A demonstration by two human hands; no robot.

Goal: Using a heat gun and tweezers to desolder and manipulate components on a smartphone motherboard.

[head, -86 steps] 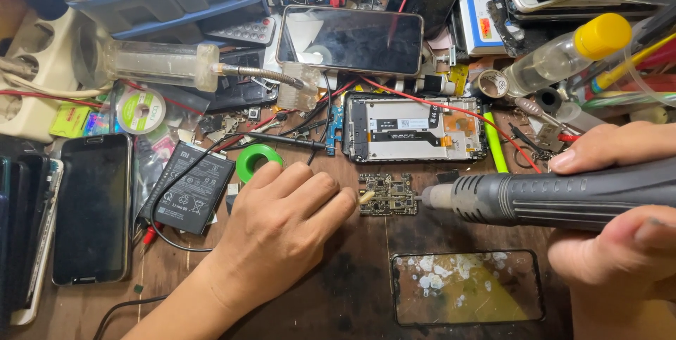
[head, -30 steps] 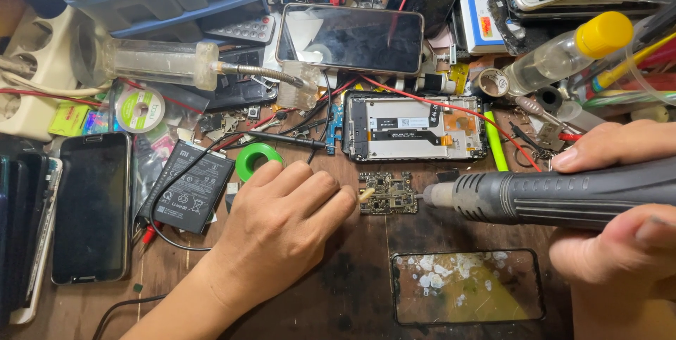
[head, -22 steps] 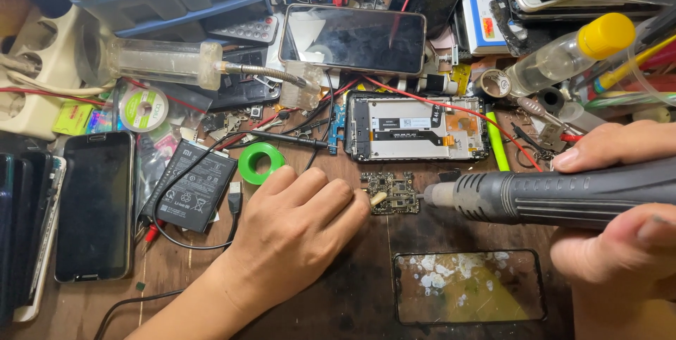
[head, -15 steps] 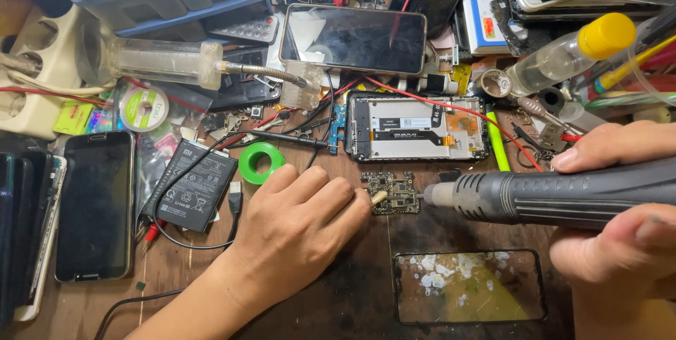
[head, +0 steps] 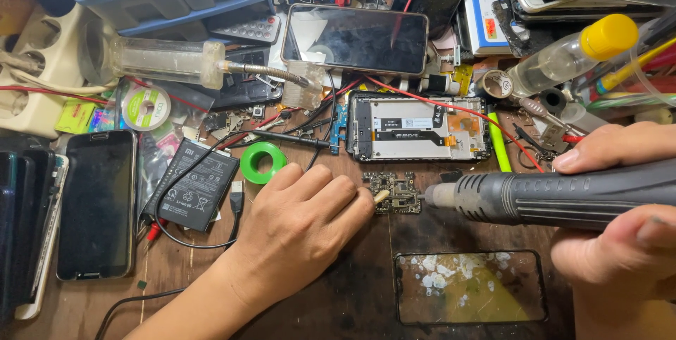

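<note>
Hands on a small circuit board at the middle of a crowded bench

Bench [head: 338, 312] fills the frame, dark and scorched in the lower middle; a black phone [head: 96, 202] lies at left, an opened phone frame [head: 419, 128] sits just above centre, a battery [head: 191, 183] and green tape roll [head: 263, 162] lie left of centre; the right hand [head: 620, 241], at the right edge, is closed around a grey hot-air tool [head: 563, 198] whose nozzle points left, just beside the board [head: 393, 192]; the left hand [head: 303, 231], curled at centre, has a fingertip pressed to the board's left edge, nothing gripped that I can see; judging from this, heat so close to that fingertip could burn it, and a nudge of the nozzle could shift the loose board or overheat its parts
</note>
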